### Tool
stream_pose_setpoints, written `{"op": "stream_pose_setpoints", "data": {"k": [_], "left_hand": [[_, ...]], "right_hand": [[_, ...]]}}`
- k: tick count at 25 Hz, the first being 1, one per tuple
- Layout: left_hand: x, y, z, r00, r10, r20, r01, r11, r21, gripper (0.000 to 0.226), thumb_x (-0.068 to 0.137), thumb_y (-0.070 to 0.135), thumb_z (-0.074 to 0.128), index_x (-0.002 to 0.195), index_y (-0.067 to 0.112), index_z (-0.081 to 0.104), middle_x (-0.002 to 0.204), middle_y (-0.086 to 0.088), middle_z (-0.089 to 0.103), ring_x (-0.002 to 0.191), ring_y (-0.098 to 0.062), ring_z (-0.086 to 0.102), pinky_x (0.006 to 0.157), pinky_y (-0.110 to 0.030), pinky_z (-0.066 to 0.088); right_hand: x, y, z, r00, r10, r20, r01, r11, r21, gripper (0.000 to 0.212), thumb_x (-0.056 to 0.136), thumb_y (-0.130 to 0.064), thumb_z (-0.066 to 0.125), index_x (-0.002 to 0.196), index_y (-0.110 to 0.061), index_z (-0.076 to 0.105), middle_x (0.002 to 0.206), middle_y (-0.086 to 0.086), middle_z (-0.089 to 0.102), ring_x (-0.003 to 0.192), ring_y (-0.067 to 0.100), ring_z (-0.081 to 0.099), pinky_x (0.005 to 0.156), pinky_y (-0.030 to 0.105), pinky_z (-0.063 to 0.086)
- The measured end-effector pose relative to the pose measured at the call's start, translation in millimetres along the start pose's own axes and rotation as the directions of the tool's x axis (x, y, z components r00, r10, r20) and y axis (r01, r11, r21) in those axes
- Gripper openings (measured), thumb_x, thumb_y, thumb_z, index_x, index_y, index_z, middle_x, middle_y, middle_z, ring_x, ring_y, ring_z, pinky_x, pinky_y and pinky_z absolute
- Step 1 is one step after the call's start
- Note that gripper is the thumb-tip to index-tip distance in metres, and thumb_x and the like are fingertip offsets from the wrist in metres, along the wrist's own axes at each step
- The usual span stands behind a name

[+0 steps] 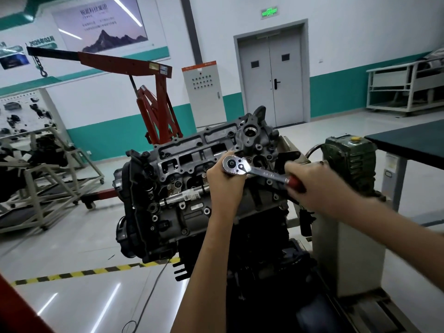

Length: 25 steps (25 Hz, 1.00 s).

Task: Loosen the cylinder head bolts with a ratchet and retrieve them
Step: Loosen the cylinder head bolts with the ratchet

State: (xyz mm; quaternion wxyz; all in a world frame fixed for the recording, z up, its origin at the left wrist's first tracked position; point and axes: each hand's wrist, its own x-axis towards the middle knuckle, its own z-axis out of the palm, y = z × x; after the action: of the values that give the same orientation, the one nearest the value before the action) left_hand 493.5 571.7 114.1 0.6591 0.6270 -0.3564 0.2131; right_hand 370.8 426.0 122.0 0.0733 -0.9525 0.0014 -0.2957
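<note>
A grey engine with its cylinder head uppermost stands tilted on a stand in the middle of the view. A chrome ratchet with a red handle lies over the head's right part. My left hand wraps around the ratchet's round head from below and steadies it. My right hand grips the red handle at the right end. The socket and the bolt beneath the ratchet head are hidden by my left hand. A chrome bar lies along the head's near side.
A red engine crane stands behind the engine. The stand's green gearbox and grey pedestal are at the right, beside a dark-topped table. A metal frame trolley stands at the left. Yellow-black floor tape crosses below.
</note>
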Motion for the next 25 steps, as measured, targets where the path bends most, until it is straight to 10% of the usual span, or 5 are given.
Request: {"op": "stream_pose_setpoints", "data": {"k": [7, 11, 15, 21, 25], "left_hand": [[-1, 2, 9, 0.997, 0.004, -0.079, -0.006, 0.999, -0.034, 0.043, 0.089, -0.002, 0.061, 0.068, 0.030, 0.043, 0.057, 0.017, 0.043, 0.054, 0.000, 0.037, 0.062, -0.022, 0.037], [3, 0, 0, 1.000, -0.003, 0.013, 0.003, 1.000, 0.006, 0.046, 0.081, -0.012, 0.055, 0.059, 0.023, 0.037, 0.055, 0.013, 0.037, 0.057, -0.009, 0.034, 0.057, -0.030, 0.033], [4, 5, -4, 0.997, 0.020, 0.069, -0.021, 1.000, 0.017, 0.044, 0.080, -0.011, 0.059, 0.058, 0.021, 0.038, 0.056, 0.010, 0.038, 0.055, -0.004, 0.030, 0.053, -0.022, 0.029], [-3, 3, 2, 0.999, 0.049, 0.024, -0.050, 0.997, 0.061, 0.044, 0.079, -0.011, 0.063, 0.070, 0.030, 0.046, 0.057, 0.018, 0.047, 0.054, 0.003, 0.042, 0.058, -0.011, 0.036], [-2, 2, 1, 0.986, -0.157, -0.059, 0.155, 0.987, -0.037, 0.028, 0.085, 0.010, 0.061, 0.074, 0.033, 0.051, 0.065, 0.015, 0.052, 0.063, -0.007, 0.049, 0.070, -0.031, 0.046]], "right_hand": [[-39, -93, 78, 0.943, 0.332, 0.002, -0.262, 0.740, 0.619, 0.015, 0.079, -0.010, 0.057, 0.073, -0.016, 0.044, 0.055, 0.002, 0.048, 0.043, 0.011, 0.048, 0.042, 0.018, 0.039], [-18, -23, 31, 0.996, 0.075, 0.039, -0.082, 0.969, 0.234, 0.015, 0.080, -0.011, 0.057, 0.079, -0.017, 0.043, 0.057, -0.003, 0.043, 0.046, 0.014, 0.043, 0.042, 0.016, 0.032], [28, 18, -16, 0.998, -0.059, 0.037, 0.065, 0.981, -0.185, 0.011, 0.081, -0.015, 0.055, 0.082, -0.014, 0.044, 0.055, -0.007, 0.039, 0.051, 0.017, 0.044, 0.050, 0.027, 0.036], [-40, -65, 68, 0.940, 0.340, -0.023, -0.282, 0.817, 0.503, 0.017, 0.078, -0.007, 0.060, 0.084, -0.015, 0.046, 0.055, -0.004, 0.045, 0.041, 0.005, 0.044, 0.041, 0.011, 0.033], [-39, -118, 95, 0.914, 0.405, 0.030, -0.308, 0.643, 0.701, 0.015, 0.079, -0.007, 0.056, 0.092, -0.011, 0.050, 0.060, 0.000, 0.053, 0.048, 0.011, 0.053, 0.046, 0.020, 0.043]]}}
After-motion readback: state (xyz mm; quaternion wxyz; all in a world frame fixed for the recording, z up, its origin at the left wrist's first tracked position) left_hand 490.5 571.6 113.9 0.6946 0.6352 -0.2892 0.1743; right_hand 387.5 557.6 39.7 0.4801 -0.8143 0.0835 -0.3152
